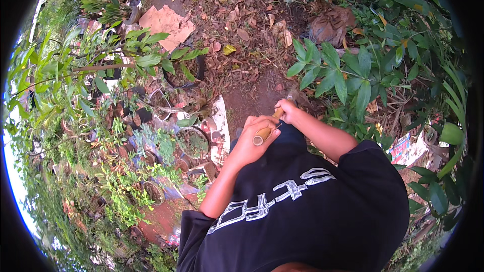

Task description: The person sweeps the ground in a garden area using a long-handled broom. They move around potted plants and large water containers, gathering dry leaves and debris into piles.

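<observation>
A bamboo or wooden pole (279,113) slants across the front of my body, its round cut end towards me. My left hand (256,136) is wrapped around it close to that end. Farther along, my right hand (288,110) grips the same pole. Beyond the right hand a short greyish stretch of it shows above brown soil (261,92). I cannot tell what its far end is.
Dry leaves (242,34) litter the ground ahead, with a torn cardboard piece (166,26) to the left. Potted plants (193,141) crowd the left side. A leafy branch (332,70) reaches in from the right, near a crumpled brown bag (332,26).
</observation>
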`<state>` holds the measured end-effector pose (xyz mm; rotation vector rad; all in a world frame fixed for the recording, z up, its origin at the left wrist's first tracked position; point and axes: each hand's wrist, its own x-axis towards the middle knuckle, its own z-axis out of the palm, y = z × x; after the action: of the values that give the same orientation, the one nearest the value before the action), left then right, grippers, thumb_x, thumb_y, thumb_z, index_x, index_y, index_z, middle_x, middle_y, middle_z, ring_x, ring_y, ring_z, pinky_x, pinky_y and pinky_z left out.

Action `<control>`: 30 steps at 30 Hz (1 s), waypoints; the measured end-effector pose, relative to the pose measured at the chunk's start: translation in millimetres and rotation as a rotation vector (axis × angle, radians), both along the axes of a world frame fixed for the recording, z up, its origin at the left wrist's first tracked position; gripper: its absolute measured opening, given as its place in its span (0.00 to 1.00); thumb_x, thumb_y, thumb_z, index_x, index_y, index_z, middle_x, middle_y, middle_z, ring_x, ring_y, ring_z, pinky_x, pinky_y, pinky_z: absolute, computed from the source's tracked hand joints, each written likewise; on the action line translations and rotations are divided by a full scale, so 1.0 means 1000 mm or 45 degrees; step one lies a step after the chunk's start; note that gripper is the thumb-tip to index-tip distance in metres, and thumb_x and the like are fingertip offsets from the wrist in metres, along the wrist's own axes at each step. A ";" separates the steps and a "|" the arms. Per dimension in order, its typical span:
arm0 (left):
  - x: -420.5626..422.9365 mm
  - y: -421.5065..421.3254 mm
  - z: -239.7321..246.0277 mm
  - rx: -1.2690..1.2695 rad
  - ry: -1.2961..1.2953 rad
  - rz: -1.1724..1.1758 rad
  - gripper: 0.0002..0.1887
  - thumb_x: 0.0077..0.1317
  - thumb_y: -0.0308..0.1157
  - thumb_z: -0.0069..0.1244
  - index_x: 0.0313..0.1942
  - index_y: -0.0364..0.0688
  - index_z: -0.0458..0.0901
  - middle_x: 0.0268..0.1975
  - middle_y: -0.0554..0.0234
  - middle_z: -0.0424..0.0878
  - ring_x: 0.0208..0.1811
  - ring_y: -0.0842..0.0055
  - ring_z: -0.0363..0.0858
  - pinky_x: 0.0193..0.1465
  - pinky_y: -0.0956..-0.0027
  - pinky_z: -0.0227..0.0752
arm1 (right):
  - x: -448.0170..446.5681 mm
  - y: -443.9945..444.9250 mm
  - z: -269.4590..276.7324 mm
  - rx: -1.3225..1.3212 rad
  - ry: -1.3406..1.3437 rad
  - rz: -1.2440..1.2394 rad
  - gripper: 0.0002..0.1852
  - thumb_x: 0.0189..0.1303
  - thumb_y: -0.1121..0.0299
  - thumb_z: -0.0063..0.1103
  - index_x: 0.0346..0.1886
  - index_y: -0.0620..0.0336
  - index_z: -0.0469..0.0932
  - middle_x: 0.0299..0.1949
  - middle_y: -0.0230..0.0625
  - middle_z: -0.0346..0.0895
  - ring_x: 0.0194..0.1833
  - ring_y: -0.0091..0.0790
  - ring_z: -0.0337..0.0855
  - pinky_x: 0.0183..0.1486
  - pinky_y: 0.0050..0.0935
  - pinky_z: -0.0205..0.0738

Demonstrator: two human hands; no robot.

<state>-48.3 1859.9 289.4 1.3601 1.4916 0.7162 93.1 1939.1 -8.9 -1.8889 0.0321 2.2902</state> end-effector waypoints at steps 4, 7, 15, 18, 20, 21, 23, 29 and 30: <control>-0.008 0.012 -0.003 -0.037 0.046 0.047 0.04 0.71 0.29 0.62 0.40 0.39 0.84 0.58 0.60 0.88 0.60 0.61 0.75 0.70 0.57 0.64 | -0.029 0.035 -0.015 0.063 0.028 -0.004 0.07 0.62 0.75 0.65 0.37 0.55 0.75 0.32 0.33 0.76 0.32 0.32 0.79 0.39 0.34 0.80; -0.044 0.017 0.012 -0.066 0.036 0.088 0.05 0.71 0.28 0.62 0.39 0.40 0.84 0.57 0.61 0.88 0.60 0.61 0.76 0.70 0.57 0.64 | -0.055 0.047 0.001 0.130 0.133 0.237 0.06 0.63 0.71 0.64 0.38 0.54 0.75 0.35 0.32 0.77 0.31 0.30 0.79 0.38 0.33 0.81; -0.135 0.048 0.031 0.152 -0.117 -0.372 0.10 0.67 0.31 0.67 0.39 0.41 0.81 0.54 0.61 0.88 0.59 0.60 0.78 0.66 0.57 0.69 | -0.066 0.031 0.065 0.058 0.112 0.184 0.06 0.60 0.69 0.68 0.35 0.51 0.78 0.32 0.29 0.79 0.29 0.28 0.80 0.31 0.26 0.77; -0.154 0.052 0.026 0.225 -0.208 -0.477 0.09 0.69 0.30 0.65 0.40 0.41 0.80 0.52 0.58 0.87 0.57 0.57 0.81 0.63 0.55 0.71 | -0.075 0.009 0.074 0.066 0.087 0.044 0.05 0.59 0.71 0.66 0.36 0.53 0.78 0.33 0.33 0.80 0.32 0.33 0.84 0.37 0.32 0.84; -0.166 0.053 0.015 0.143 -0.252 -0.533 0.09 0.70 0.30 0.64 0.40 0.40 0.79 0.51 0.56 0.87 0.56 0.56 0.81 0.64 0.55 0.71 | -0.088 0.002 0.069 0.059 0.130 -0.051 0.05 0.58 0.74 0.64 0.35 0.55 0.78 0.33 0.35 0.80 0.35 0.36 0.86 0.41 0.37 0.87; -0.171 0.051 0.006 0.105 -0.277 -0.553 0.08 0.71 0.29 0.63 0.40 0.39 0.79 0.51 0.56 0.87 0.56 0.56 0.81 0.64 0.55 0.71 | -0.099 -0.002 0.062 0.049 0.180 -0.065 0.04 0.58 0.74 0.64 0.35 0.56 0.77 0.33 0.35 0.80 0.35 0.37 0.86 0.41 0.38 0.87; -0.181 0.045 -0.012 0.068 -0.257 -0.557 0.08 0.72 0.28 0.62 0.40 0.38 0.79 0.51 0.55 0.87 0.56 0.56 0.82 0.65 0.55 0.71 | -0.126 -0.006 0.044 0.016 0.244 -0.114 0.04 0.58 0.75 0.63 0.34 0.56 0.77 0.33 0.36 0.80 0.35 0.38 0.86 0.41 0.39 0.87; -0.222 0.025 -0.022 0.091 -0.080 -0.462 0.07 0.72 0.27 0.61 0.40 0.37 0.79 0.53 0.54 0.86 0.60 0.55 0.81 0.70 0.54 0.69 | -0.222 0.011 0.019 0.203 0.160 -0.001 0.06 0.56 0.76 0.65 0.33 0.56 0.76 0.31 0.35 0.77 0.30 0.38 0.82 0.35 0.40 0.83; -0.224 0.026 -0.016 0.127 -0.027 -0.511 0.07 0.72 0.26 0.61 0.40 0.38 0.79 0.53 0.55 0.86 0.61 0.55 0.81 0.70 0.54 0.69 | -0.228 0.015 0.026 0.243 0.186 -0.006 0.07 0.56 0.77 0.65 0.34 0.56 0.76 0.31 0.35 0.77 0.30 0.38 0.82 0.33 0.40 0.82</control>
<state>-272.3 1885.8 273.6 1.6586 1.1276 0.5500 -134.4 1953.8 17.5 -1.6258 -0.1568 2.3312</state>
